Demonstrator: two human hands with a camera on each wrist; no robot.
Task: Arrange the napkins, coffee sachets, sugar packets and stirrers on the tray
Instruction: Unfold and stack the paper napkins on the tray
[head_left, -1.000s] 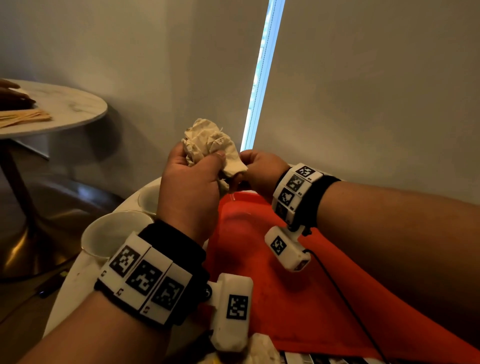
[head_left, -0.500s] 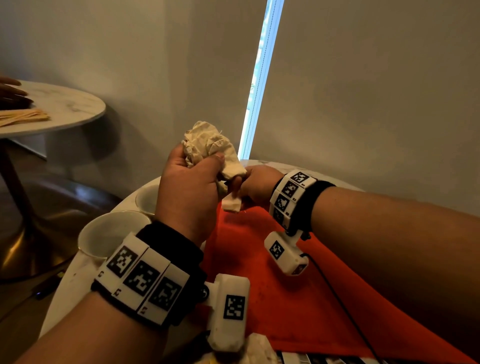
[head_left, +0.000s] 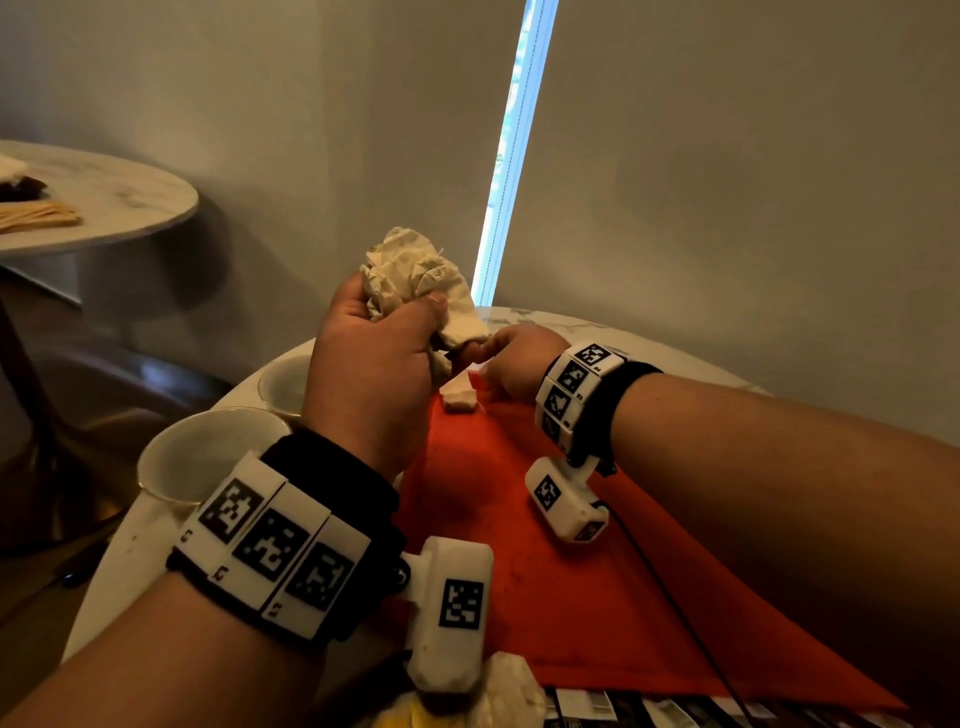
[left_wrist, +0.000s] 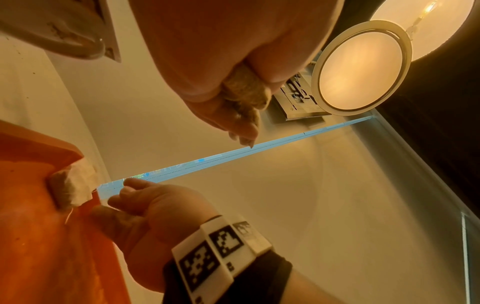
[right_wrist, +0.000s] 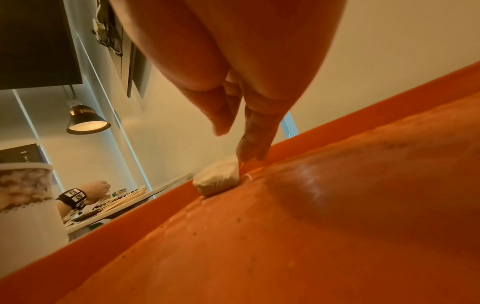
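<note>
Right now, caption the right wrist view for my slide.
Right hand fingertips touch a small white sachet lying at the rim of the orange tray.

Café: marble tables (head_left: 130, 202), pendant lamp (right_wrist: 87, 121)

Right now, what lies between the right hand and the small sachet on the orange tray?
Nothing: in the right wrist view the right hand's fingertips reach the sachet's edge; only a thin thread and bare orange tray lie beside them.
</note>
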